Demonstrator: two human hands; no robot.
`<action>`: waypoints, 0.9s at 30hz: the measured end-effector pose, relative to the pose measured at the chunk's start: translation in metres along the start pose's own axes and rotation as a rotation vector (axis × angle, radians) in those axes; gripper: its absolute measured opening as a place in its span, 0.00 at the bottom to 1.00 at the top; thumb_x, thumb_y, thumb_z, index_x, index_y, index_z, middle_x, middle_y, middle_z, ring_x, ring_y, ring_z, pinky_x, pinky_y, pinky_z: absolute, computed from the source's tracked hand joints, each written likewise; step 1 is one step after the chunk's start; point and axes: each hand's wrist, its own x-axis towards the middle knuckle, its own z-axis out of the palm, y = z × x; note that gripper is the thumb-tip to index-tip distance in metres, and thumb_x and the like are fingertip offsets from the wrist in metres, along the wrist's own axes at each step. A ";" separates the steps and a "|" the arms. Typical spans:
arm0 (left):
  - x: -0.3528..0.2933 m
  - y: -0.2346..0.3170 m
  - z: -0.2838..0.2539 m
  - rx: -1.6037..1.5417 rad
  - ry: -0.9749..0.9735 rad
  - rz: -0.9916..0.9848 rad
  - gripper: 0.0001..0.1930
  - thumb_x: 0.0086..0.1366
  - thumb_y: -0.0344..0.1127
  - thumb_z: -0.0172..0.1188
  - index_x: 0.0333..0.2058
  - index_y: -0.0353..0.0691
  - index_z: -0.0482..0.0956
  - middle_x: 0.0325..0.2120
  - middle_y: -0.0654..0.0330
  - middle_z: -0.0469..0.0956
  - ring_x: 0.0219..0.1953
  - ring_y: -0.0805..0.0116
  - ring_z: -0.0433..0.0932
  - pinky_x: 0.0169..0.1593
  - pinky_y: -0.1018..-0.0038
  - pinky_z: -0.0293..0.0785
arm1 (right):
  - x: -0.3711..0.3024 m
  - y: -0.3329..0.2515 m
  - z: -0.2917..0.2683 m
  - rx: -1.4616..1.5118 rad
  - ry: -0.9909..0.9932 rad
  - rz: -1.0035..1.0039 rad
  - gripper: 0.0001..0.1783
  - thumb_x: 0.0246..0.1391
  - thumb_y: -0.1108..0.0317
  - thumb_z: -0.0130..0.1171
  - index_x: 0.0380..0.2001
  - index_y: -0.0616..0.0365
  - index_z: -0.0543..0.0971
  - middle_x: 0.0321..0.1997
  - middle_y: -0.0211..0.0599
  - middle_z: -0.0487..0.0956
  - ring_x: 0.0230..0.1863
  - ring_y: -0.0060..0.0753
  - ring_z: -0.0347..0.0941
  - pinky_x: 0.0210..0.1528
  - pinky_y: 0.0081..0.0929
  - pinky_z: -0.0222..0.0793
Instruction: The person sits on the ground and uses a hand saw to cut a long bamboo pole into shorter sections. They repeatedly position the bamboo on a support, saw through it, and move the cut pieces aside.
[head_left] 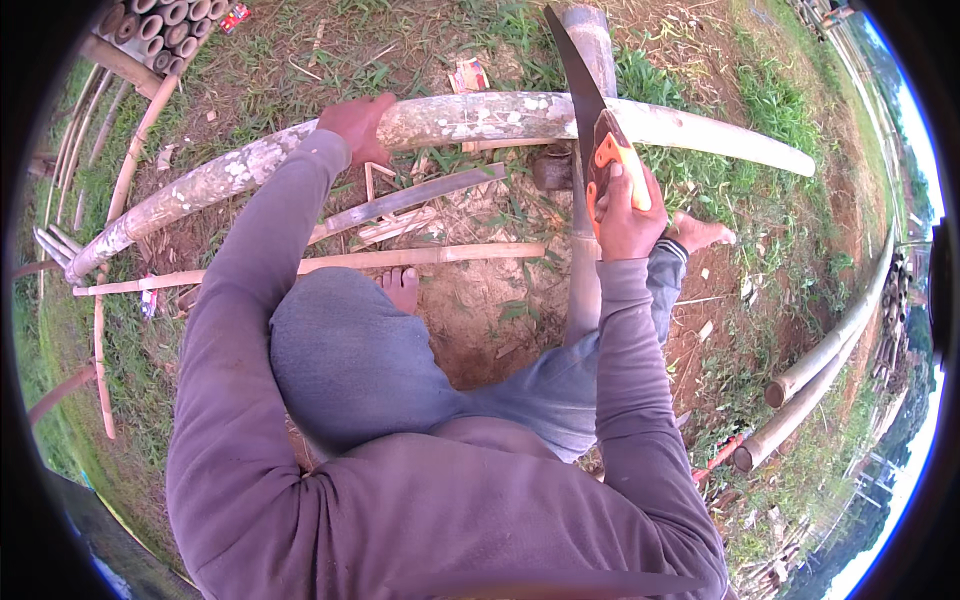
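Observation:
A long bamboo pole (465,120), blotched with white patches and paler at its right end, lies crosswise in front of me. My left hand (357,124) is wrapped over it left of the middle. In my right hand (630,212) is a hand saw (578,72) with an orange handle, gripped with the fingers closed. The dark blade stands across the pole, toward its right part; whether the teeth are in a cut I cannot tell. Beneath the pole, near the saw, runs another bamboo pole (583,285) pointing away from me.
Split bamboo strips (420,257) lie on the ground near my bare foot (401,288). Cut bamboo tubes (165,30) are stacked at the far left. Two thick bamboo poles (800,385) lie at the right, near a red-handled tool (720,455). Grass and bare soil surround me.

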 end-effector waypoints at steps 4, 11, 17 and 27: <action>0.007 0.030 0.009 0.090 0.418 0.167 0.52 0.49 0.55 0.81 0.70 0.49 0.66 0.58 0.51 0.81 0.59 0.43 0.82 0.63 0.48 0.77 | -0.005 0.016 -0.005 0.038 -0.046 -0.088 0.19 0.70 0.67 0.67 0.58 0.63 0.77 0.46 0.33 0.81 0.36 0.16 0.77 0.38 0.20 0.78; 0.031 0.084 -0.006 -0.073 0.055 0.103 0.47 0.53 0.53 0.80 0.68 0.48 0.67 0.54 0.47 0.82 0.56 0.42 0.83 0.59 0.48 0.79 | -0.002 -0.006 -0.003 0.022 -0.001 -0.056 0.18 0.69 0.64 0.69 0.52 0.65 0.77 0.38 0.32 0.83 0.33 0.18 0.78 0.38 0.26 0.78; 0.032 0.090 -0.014 -0.077 0.026 0.101 0.44 0.55 0.53 0.78 0.67 0.49 0.68 0.53 0.47 0.82 0.57 0.44 0.83 0.60 0.49 0.79 | 0.014 -0.027 -0.006 -0.208 0.020 -0.047 0.16 0.68 0.63 0.70 0.43 0.69 0.83 0.31 0.33 0.84 0.32 0.19 0.78 0.36 0.26 0.74; 0.036 0.082 0.000 -0.054 0.048 0.096 0.47 0.54 0.54 0.79 0.70 0.49 0.67 0.53 0.47 0.83 0.55 0.42 0.83 0.60 0.51 0.79 | -0.139 0.017 -0.094 -0.256 0.083 -0.126 0.14 0.68 0.67 0.70 0.47 0.68 0.81 0.37 0.38 0.86 0.36 0.25 0.83 0.38 0.27 0.79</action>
